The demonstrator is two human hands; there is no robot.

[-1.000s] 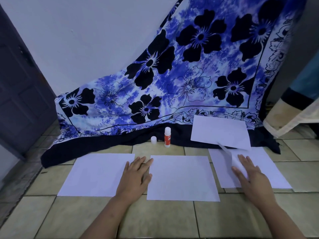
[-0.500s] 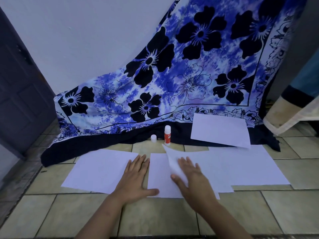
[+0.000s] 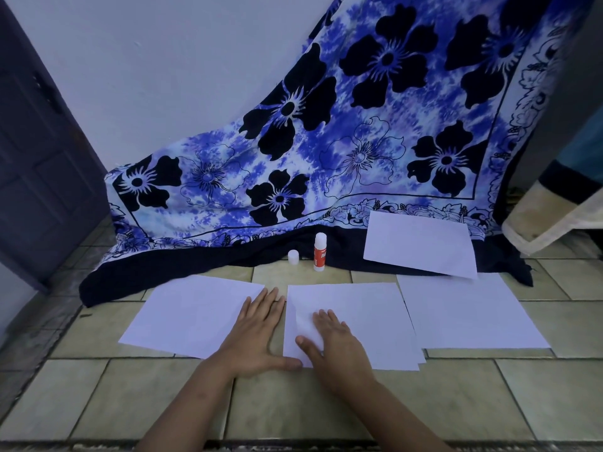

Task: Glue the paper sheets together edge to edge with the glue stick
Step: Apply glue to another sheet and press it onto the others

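Observation:
Three white paper sheets lie in a row on the tiled floor: a left sheet (image 3: 189,318), a middle stack (image 3: 362,318) and a right sheet (image 3: 466,311). A fourth sheet (image 3: 421,243) rests on the cloth behind. My left hand (image 3: 257,331) lies flat, fingers spread, over the left sheet's right edge and the gap. My right hand (image 3: 332,337) presses flat on the middle stack's left part, where a sheet lies on top of another. The glue stick (image 3: 319,252), uncapped, stands upright near the cloth, with its white cap (image 3: 293,257) beside it.
A blue floral cloth (image 3: 326,158) hangs from the wall and spills onto the floor behind the sheets. A dark door (image 3: 39,164) stands at the left. A beige and blue fabric (image 3: 551,216) hangs at the right edge.
My right hand carried a sheet from the right sheet's place leftward and laid it on the middle sheet. My left hand stayed at the left sheet's right edge.

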